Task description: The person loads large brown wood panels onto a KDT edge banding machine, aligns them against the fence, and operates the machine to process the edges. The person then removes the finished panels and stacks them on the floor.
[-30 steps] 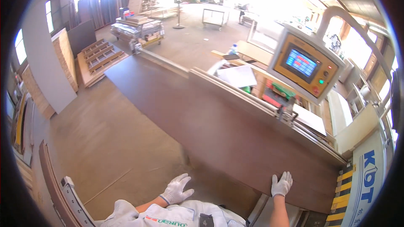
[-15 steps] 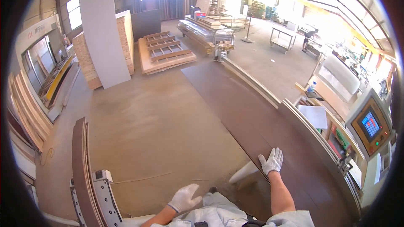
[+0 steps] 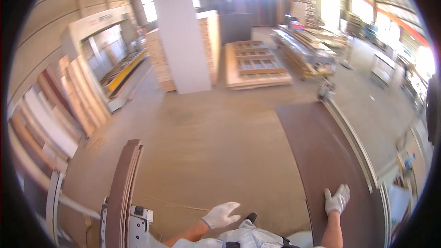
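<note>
My right hand (image 3: 337, 199), in a white knit glove, rests palm down on a long dark brown panel (image 3: 310, 142) at the right. Its fingers are stretched and the thumb stands apart. In front of my body, over the floor, my left hand (image 3: 221, 215) hangs in the air in a matching glove. It holds nothing, and its fingers and thumb are apart. To the left of that hand a stack of narrow brown boards (image 3: 124, 188) lies on a support with a white metal bracket (image 3: 140, 222).
A light metal rail (image 3: 351, 138) runs along the panel's right edge. Ahead stand a tall grey board (image 3: 181, 36) against stacked panels and a low pile with slatted frames (image 3: 257, 62). Planks (image 3: 85, 96) lean at the left near a large machine with a yellow beam (image 3: 126, 73).
The view has swung to the left, so the scene sits further right and the control screen is out of sight. My right hand stays flat on the panel; my left remains empty.
</note>
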